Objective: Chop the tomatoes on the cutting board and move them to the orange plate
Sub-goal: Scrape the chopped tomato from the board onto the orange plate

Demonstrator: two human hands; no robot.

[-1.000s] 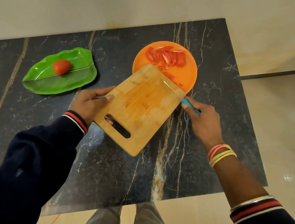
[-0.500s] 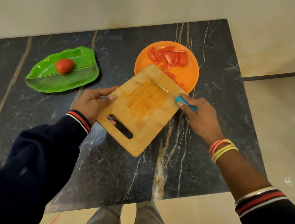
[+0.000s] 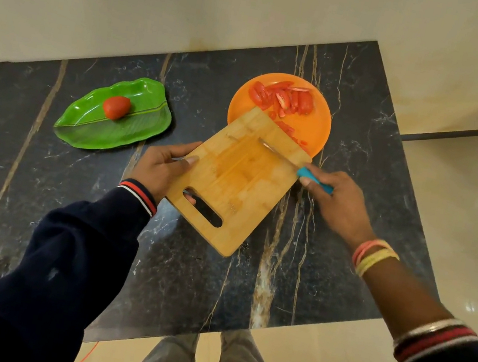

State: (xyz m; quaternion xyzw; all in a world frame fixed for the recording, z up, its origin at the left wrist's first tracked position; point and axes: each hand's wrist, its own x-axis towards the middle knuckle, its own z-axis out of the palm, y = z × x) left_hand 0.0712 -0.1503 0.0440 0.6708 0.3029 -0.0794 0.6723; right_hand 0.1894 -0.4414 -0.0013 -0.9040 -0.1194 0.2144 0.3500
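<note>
Tomatoes first: where are they, and how do they look?

Most lie as tomato pieces on the orange plate, well beyond both hands. They are red wedges and slices, some showing pale, seedy flesh, heaped toward the plate's far side. A few small bits sit nearer, just past the far edge of the cutting board.

Any left on the board?

None that I can make out. The wood looks bare, with faint wet marks along the grain.

What is the left hand doing?

The left hand grips the board's left edge, thumb pressed on the top face and fingers curled beneath. One fingertip shows through the handle slot.

And the board itself?

It sits between the two hands at a slant, handle end toward the person, and its far end overlaps the near rim of the plate.

The right hand?

The right hand is wrapped round the blue handle of a knife at the board's right edge. The blade reaches away from the hand to the left, across the board's far right corner. Coloured wristbands sit on that wrist.

Anything uncut?

One whole tomato, red and smooth, rests on a green leaf-shaped plate, out to the left of the left hand and a little beyond it, apart from it.

What carries it all?

A dark marble-patterned desk with pale veins
</note>
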